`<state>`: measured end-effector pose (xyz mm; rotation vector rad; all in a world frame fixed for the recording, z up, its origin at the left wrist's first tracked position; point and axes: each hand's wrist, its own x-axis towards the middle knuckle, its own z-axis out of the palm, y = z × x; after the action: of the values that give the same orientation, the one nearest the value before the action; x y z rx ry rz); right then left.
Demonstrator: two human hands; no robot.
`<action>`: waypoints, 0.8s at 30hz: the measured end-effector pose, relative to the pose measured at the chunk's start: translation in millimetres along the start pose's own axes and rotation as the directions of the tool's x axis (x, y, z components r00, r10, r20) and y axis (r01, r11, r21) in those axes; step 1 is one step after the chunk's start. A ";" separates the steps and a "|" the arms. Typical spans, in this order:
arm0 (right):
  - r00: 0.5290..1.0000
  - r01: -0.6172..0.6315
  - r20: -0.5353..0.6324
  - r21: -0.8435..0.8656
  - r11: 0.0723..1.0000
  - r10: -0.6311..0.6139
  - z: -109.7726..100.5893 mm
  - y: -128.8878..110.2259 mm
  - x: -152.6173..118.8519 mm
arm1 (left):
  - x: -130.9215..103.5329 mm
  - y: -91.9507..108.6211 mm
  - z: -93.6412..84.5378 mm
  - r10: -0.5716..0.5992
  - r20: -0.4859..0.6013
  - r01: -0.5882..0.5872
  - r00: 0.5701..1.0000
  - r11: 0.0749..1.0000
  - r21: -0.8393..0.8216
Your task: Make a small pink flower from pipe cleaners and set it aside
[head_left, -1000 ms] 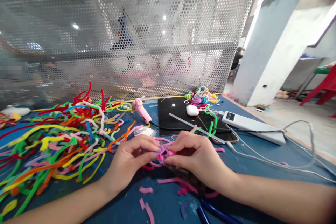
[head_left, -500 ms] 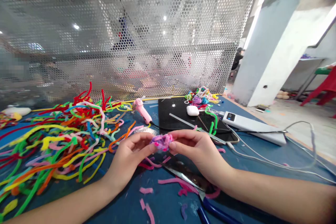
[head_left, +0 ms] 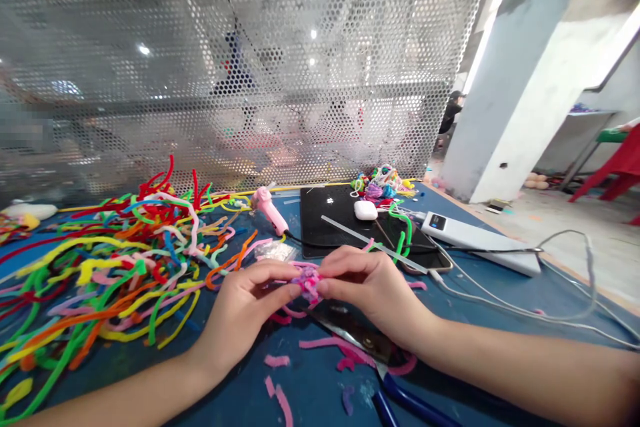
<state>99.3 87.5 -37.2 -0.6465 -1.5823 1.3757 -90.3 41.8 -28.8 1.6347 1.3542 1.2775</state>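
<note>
A blue tabletop stands against a perforated metal panel; at right, beyond the table's edge, are a pale pillar and a piece of red furniture. A person, seen from their own viewpoint, reaches both bare forearms in from the bottom corners.

At the centre, just above the table, is a small pink-and-purple pipe-cleaner piece, held between the two hands. The left hand pinches its left side between thumb and fingertips; the right hand pinches its right side the same way — both nearly closed, fingers curled, hiding part of the piece.

Below the right hand lie blue-handled scissors, handles toward the viewer, with pink clippings scattered nearby. A large tangled heap of pipe cleaners — red, green, yellow, orange, pink, blue — covers the left of the table.

Behind the hands, from left to right, are a clear plastic packet, a pink corded tool, a flat black slab, a white rounded case, a phone and a long white device with a small display. A translucent stick lies slantwise across the slab and phone.
</note>
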 end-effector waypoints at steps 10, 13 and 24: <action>0.989 0.139 0.084 -0.270 0.953 -0.120 3.8 -9.1 -10.8 | -9.5 4.6 -0.2 0.093 0.082 -0.099 0.992 0.992 0.072; 0.998 0.029 0.063 -0.208 0.978 -0.016 3.0 -6.7 -6.6 | -8.5 4.6 1.7 0.023 0.091 -0.027 0.996 0.999 0.041; 0.965 -0.247 0.024 0.401 0.882 0.260 9.9 -0.6 5.4 | 9.9 -0.1 15.7 -0.341 0.244 0.410 0.908 0.594 -0.692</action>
<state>88.3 87.2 -34.7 -0.6305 -1.1636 1.8148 -75.6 52.9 -31.1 0.7654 0.8676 1.2312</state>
